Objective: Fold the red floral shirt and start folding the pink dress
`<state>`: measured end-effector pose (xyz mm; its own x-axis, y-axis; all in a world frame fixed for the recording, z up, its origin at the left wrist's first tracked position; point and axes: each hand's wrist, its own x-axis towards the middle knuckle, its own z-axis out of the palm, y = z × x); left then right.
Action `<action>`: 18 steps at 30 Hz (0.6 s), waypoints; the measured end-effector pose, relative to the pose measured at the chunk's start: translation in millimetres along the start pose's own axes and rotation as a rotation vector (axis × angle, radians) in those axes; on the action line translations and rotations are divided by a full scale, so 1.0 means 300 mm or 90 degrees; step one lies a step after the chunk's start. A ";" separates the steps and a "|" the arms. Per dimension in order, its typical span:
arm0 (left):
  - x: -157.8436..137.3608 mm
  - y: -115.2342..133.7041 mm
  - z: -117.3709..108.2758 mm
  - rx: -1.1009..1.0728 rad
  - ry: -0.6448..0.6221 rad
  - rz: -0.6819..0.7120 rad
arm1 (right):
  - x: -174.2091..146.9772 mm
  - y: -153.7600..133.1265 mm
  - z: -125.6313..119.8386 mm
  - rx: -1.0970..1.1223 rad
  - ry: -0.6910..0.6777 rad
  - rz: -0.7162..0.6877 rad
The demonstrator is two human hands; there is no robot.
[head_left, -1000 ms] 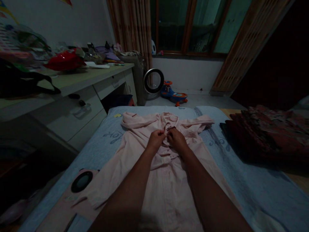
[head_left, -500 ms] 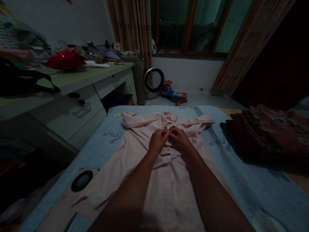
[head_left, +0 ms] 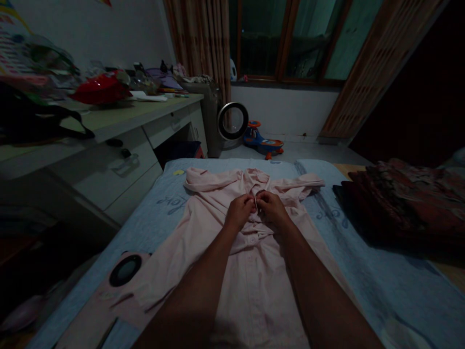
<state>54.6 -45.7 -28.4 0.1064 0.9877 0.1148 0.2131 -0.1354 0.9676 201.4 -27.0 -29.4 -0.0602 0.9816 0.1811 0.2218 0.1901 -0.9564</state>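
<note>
A pale pink button-up shirt lies spread on the blue bed cover, its collar at the far end and its front facing up. Just below the collar, my left hand pinches the front edge of the shirt. Close beside it, my right hand also pinches the cloth, fingertips almost touching those of the left. Whatever small part sits between the fingertips is hidden. Nearer to me a button shows on the placket, which runs down between my forearms.
On the right lies a stack of folded dark red cloth. A pinkish item with a round dark disc rests at the left on the blue cover. A cluttered desk stands left; beyond the bed is a ride-on toy.
My fingertips have shifted slightly at the shirt's front edge, with both hands still pinching it. The whole view has moved a little; the shirt lies as before.
</note>
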 end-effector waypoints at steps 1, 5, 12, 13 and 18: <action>0.001 -0.002 0.001 -0.009 -0.001 -0.016 | 0.000 -0.002 0.000 -0.005 -0.004 -0.002; 0.003 -0.008 0.003 0.043 0.030 0.002 | -0.002 -0.007 0.003 -0.012 -0.019 0.005; -0.005 0.012 0.008 0.187 0.085 0.064 | -0.007 0.003 0.011 -0.031 -0.012 0.011; -0.007 0.015 0.010 0.195 0.088 0.060 | -0.007 0.007 0.012 -0.046 -0.002 0.002; -0.009 0.019 0.013 0.208 0.083 0.050 | -0.001 0.026 0.015 -0.090 0.038 -0.027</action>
<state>59.5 -49.6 -24.1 0.0136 0.9722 0.2336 0.5107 -0.2076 0.8343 198.6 -26.0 -37.9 -0.0153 0.9710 0.2386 0.3556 0.2283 -0.9063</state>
